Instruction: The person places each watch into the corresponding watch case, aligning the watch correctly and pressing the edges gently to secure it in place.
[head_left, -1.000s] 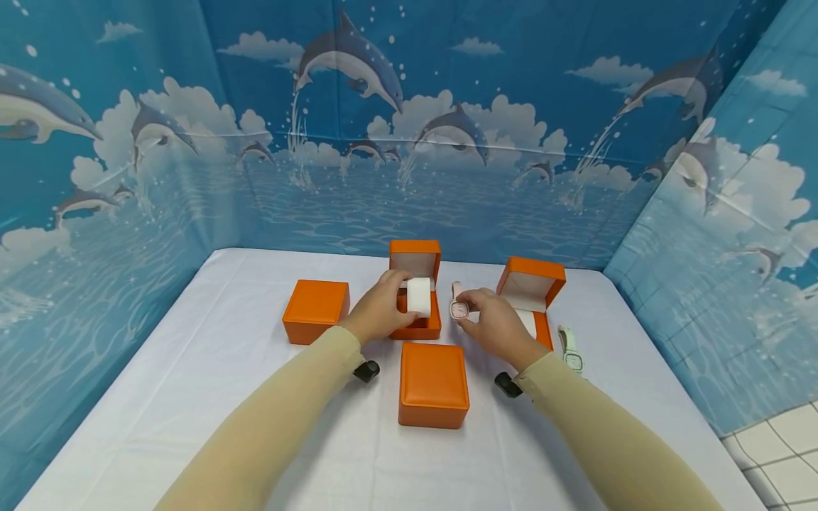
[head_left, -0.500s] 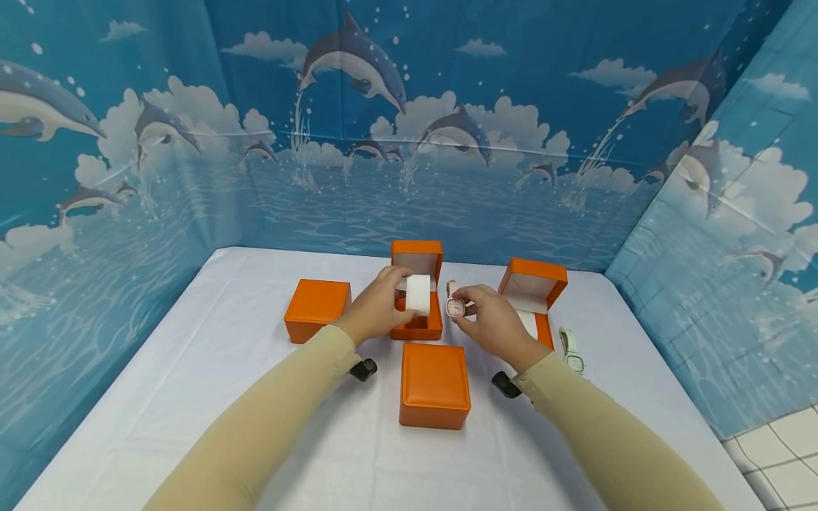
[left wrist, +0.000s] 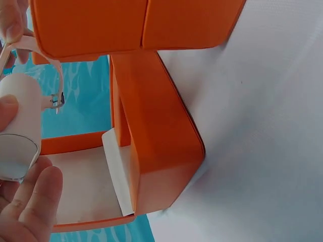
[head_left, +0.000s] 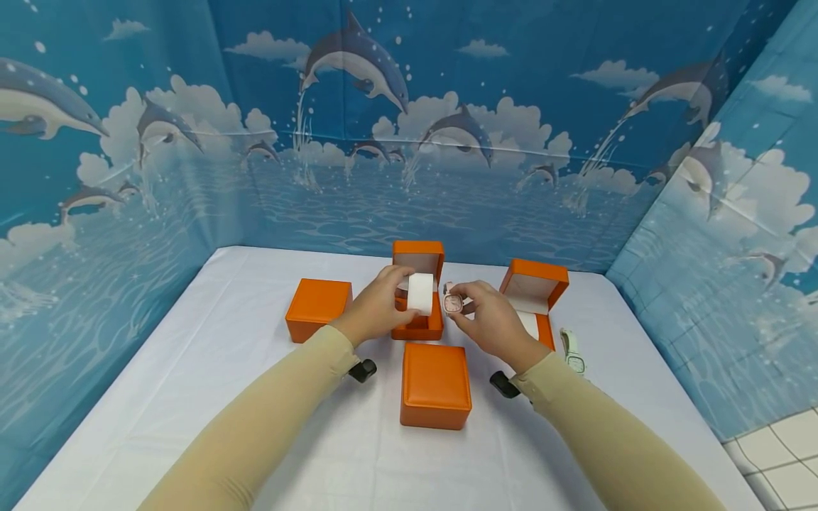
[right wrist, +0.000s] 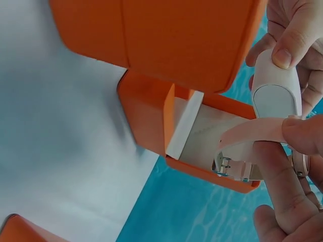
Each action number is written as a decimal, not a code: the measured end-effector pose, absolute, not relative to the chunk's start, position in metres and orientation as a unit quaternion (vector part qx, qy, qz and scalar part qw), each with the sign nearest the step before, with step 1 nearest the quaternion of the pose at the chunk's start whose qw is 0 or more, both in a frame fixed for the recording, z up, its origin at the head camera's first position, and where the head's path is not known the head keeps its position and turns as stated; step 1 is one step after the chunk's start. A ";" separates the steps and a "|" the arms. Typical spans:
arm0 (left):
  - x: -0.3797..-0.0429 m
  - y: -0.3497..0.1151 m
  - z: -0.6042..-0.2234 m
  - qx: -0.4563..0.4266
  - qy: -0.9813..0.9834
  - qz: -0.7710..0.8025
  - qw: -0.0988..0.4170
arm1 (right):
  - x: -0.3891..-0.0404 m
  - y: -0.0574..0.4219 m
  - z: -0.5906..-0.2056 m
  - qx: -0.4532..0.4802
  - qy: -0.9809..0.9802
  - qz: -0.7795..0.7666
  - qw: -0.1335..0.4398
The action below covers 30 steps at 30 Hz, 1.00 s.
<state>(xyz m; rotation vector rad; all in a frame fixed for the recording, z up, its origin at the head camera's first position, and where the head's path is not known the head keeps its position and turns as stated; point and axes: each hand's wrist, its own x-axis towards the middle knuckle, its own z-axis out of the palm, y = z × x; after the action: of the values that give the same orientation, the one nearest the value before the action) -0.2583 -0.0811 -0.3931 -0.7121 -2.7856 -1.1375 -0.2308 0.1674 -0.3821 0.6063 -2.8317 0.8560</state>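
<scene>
Over an orange watch box (head_left: 418,247) with its lid raised, my left hand (head_left: 373,306) grips a white watch cushion (head_left: 420,294) between thumb and fingers. One smooth rounded end of the cushion (right wrist: 275,83) shows in the right wrist view. My right hand (head_left: 495,323) pinches a pale pink watch (head_left: 453,304) just right of the cushion. Its strap (right wrist: 252,129) is bent into a loop with the buckle (right wrist: 225,166) at the far side. In the left wrist view, the strap's buckle end (left wrist: 54,101) overlaps the side of the cushion.
A closed orange box (head_left: 436,380) stands in front of the hands, another closed box (head_left: 317,306) at the left. To the right is an open box (head_left: 535,278) with a white cushion inside. Beside it lies a pale green watch (head_left: 573,355). A dolphin-print curtain (head_left: 358,191) hangs behind.
My right hand has brought the pink watch slightly left, closer to the cushion. The left hand keeps its grip on the cushion, lifted a little. The boxes stay put.
</scene>
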 end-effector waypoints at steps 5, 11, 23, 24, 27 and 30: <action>-0.258 -0.081 -0.393 -0.237 -0.897 -0.373 0.023 | -0.230 0.166 -0.381 0.203 -0.934 0.286 0.070; -0.256 -0.081 -0.391 -0.238 -0.894 -0.379 0.017 | -0.229 0.164 -0.378 0.207 -0.931 0.291 0.076; -0.254 -0.079 -0.390 -0.247 -0.887 -0.389 0.019 | -0.229 0.162 -0.375 0.215 -0.924 0.304 0.087; -0.254 -0.078 -0.390 -0.247 -0.887 -0.390 0.018 | -0.229 0.162 -0.375 0.214 -0.924 0.305 0.087; -0.252 -0.078 -0.389 -0.247 -0.888 -0.387 0.019 | -0.229 0.162 -0.375 0.214 -0.923 0.307 0.087; -0.251 -0.077 -0.389 -0.247 -0.888 -0.387 0.020 | -0.229 0.161 -0.375 0.213 -0.923 0.307 0.088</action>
<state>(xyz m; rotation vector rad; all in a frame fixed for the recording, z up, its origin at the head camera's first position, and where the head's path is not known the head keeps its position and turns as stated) -0.2514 -0.0768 -0.3893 -0.7655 -2.7559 -1.2012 -0.2294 0.1613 -0.3754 0.6349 -2.7493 0.9149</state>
